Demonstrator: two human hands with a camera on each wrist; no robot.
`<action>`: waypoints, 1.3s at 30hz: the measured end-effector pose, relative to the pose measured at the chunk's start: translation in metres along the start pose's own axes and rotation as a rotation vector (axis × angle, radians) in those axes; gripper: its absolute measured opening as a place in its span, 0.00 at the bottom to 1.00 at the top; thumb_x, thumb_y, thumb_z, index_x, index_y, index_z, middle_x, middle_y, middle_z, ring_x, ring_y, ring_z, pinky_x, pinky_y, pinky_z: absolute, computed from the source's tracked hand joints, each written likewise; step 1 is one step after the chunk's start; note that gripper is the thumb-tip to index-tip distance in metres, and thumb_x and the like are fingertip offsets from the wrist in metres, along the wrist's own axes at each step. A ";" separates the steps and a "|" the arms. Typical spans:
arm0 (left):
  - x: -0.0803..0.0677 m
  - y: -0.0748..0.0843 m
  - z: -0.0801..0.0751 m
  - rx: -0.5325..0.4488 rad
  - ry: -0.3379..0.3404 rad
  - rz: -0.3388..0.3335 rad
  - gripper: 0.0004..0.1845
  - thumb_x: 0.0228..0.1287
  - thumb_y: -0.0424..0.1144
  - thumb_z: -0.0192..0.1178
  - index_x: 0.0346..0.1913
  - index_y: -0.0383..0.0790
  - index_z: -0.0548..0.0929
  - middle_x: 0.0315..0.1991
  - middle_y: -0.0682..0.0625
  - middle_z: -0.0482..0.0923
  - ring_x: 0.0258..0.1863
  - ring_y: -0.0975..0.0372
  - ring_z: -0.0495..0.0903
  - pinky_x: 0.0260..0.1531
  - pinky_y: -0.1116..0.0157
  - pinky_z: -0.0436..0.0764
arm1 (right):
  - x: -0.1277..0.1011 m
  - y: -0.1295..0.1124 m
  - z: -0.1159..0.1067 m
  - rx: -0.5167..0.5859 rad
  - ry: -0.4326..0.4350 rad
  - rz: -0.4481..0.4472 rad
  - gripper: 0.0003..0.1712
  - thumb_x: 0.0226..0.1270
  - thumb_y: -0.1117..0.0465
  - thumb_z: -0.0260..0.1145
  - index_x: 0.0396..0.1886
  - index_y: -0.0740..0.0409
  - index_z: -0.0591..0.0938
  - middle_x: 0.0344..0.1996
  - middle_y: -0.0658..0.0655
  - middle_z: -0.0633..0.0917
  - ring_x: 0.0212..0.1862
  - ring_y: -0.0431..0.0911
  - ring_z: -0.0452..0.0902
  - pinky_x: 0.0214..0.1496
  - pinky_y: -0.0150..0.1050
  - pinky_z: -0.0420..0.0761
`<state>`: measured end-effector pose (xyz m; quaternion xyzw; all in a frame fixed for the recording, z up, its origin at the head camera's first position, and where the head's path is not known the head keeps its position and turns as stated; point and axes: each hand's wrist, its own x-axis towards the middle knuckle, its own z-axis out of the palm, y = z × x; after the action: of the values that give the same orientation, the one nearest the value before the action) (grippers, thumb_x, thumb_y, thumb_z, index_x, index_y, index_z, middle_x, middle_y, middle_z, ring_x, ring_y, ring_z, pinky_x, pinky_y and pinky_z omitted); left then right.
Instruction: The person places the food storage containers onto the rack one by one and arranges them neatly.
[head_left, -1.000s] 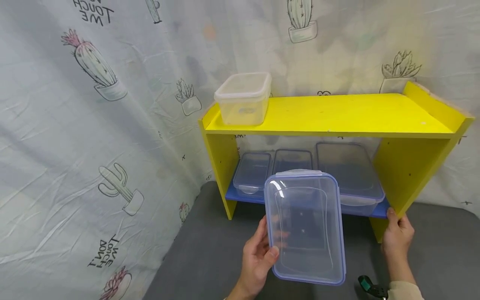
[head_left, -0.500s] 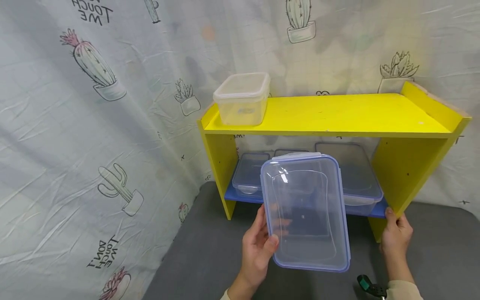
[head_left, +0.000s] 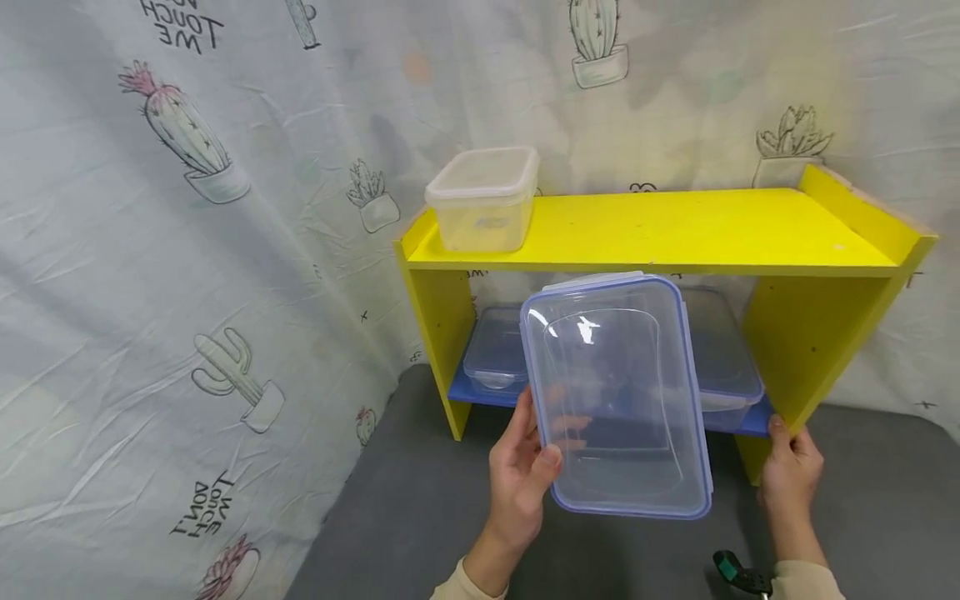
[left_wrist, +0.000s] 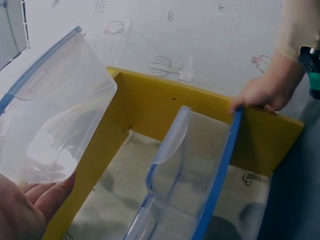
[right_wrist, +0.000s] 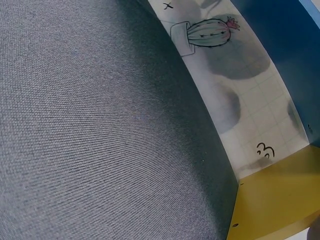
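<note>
We note left hand (head_left: 521, 471) gripping the clear container (head_left: 615, 392); right hand (head_left: 787, 471) apparently clasping shelf (head_left: 810, 342); we advise keeping it level.

Support surface: grey table (head_left: 420, 517)
On table: yellow shelf unit (head_left: 810, 333)
Top board, left end: lidded tub (head_left: 483, 198)
Blue lower board (head_left: 480, 393): clear lidded containers (head_left: 495, 358)

Clear container (head_left: 615, 392) in left hand (head_left: 521, 475)

Bare hands, beige sleeves (head_left: 806, 581) at wrists — black-and-teal strap device (head_left: 738, 573) (right wrist).
</note>
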<state>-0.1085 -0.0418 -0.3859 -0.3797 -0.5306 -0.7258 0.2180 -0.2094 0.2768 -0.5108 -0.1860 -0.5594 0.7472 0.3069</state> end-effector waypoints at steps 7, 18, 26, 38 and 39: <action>0.010 0.003 -0.003 0.004 0.007 -0.027 0.33 0.74 0.34 0.47 0.75 0.29 0.48 0.69 0.44 0.68 0.57 0.58 0.80 0.51 0.57 0.81 | 0.000 0.001 0.000 0.018 0.004 0.020 0.06 0.70 0.59 0.62 0.37 0.49 0.85 0.27 0.40 0.79 0.35 0.39 0.67 0.34 0.22 0.68; 0.035 0.004 -0.001 -0.021 0.017 -0.071 0.33 0.74 0.38 0.50 0.75 0.34 0.52 0.69 0.46 0.69 0.57 0.58 0.81 0.51 0.58 0.81 | 0.001 0.002 0.001 -0.013 0.000 -0.011 0.06 0.70 0.59 0.62 0.38 0.48 0.85 0.28 0.40 0.78 0.35 0.38 0.67 0.37 0.22 0.67; 0.039 0.000 0.000 -0.065 0.057 -0.097 0.32 0.72 0.34 0.50 0.75 0.34 0.55 0.67 0.47 0.71 0.53 0.62 0.83 0.48 0.64 0.82 | 0.001 0.003 0.001 -0.033 -0.008 0.005 0.06 0.71 0.58 0.61 0.38 0.46 0.85 0.27 0.39 0.78 0.36 0.39 0.67 0.38 0.22 0.67; 0.056 0.003 -0.004 0.052 0.059 -0.157 0.33 0.72 0.43 0.54 0.75 0.44 0.57 0.70 0.39 0.66 0.52 0.63 0.83 0.52 0.62 0.80 | 0.000 0.001 -0.001 -0.053 0.000 0.009 0.06 0.71 0.57 0.62 0.39 0.46 0.85 0.27 0.38 0.78 0.35 0.37 0.68 0.36 0.21 0.67; 0.057 0.003 -0.004 0.050 0.061 -0.167 0.33 0.72 0.43 0.55 0.75 0.45 0.57 0.69 0.37 0.66 0.52 0.63 0.83 0.51 0.62 0.81 | 0.000 0.001 -0.001 -0.051 0.001 0.009 0.06 0.70 0.57 0.62 0.39 0.46 0.85 0.27 0.38 0.79 0.35 0.37 0.68 0.36 0.21 0.67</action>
<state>-0.1427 -0.0418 -0.3403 -0.3061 -0.5716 -0.7392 0.1822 -0.2092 0.2770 -0.5125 -0.1966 -0.5772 0.7340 0.2989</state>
